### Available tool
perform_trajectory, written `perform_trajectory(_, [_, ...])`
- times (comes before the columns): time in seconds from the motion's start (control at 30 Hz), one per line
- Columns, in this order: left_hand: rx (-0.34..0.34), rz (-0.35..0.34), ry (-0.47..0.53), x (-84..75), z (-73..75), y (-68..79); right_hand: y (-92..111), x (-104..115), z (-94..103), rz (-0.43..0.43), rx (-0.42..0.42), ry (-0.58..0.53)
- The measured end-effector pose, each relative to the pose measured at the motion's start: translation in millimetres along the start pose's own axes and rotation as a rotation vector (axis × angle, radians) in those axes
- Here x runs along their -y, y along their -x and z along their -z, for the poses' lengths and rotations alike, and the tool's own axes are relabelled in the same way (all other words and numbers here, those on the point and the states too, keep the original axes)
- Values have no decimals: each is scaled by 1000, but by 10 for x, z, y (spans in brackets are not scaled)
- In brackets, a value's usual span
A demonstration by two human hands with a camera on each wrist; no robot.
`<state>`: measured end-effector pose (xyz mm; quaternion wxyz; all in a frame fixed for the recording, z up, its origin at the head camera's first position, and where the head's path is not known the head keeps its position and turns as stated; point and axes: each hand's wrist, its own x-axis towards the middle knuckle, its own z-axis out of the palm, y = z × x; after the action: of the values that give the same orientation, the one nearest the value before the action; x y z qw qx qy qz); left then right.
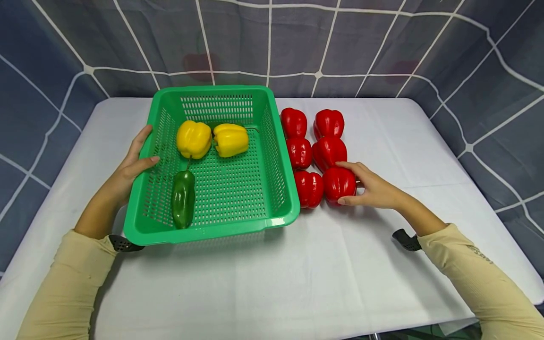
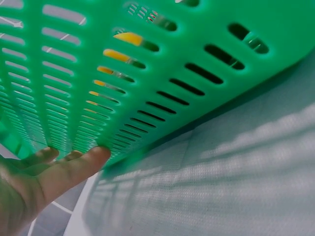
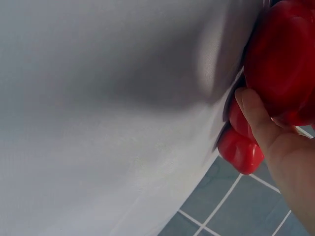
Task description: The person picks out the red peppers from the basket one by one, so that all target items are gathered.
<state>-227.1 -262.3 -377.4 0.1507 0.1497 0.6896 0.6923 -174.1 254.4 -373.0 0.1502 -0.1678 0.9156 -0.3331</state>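
Observation:
A green plastic basket (image 1: 221, 225) with slotted walls stands on the left half of the table. Two yellow bell peppers (image 1: 193, 140) lie inside it near the back, and a long green pepper (image 1: 183, 200) lies at its front left. My left hand (image 1: 129, 165) holds the basket's left rim, thumb over the edge; the left wrist view shows fingers (image 2: 101, 153) against the slotted wall. To the right of the basket, several red bell peppers stand in two columns. My right hand (image 1: 369, 186) grips the nearest red bell pepper (image 1: 338, 184) of the right column, thumb in front and fingers behind.
The other red bell peppers (image 1: 309, 189) stand close together, the left column next to the basket's right wall. White cloth covers the table (image 1: 255, 288). A grey curtain with white grid lines (image 1: 297, 42) hangs behind and at both sides.

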Motion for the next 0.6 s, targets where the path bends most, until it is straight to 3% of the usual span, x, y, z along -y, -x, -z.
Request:
perform_trajectory(0.27, [-6, 5, -10, -13, -7, 5, 9, -26, -6, -1, 22, -70])
perform_trajectory(0.6, [-1, -2, -1, -6, -1, 2, 27, 14, -11, 4, -17, 68])
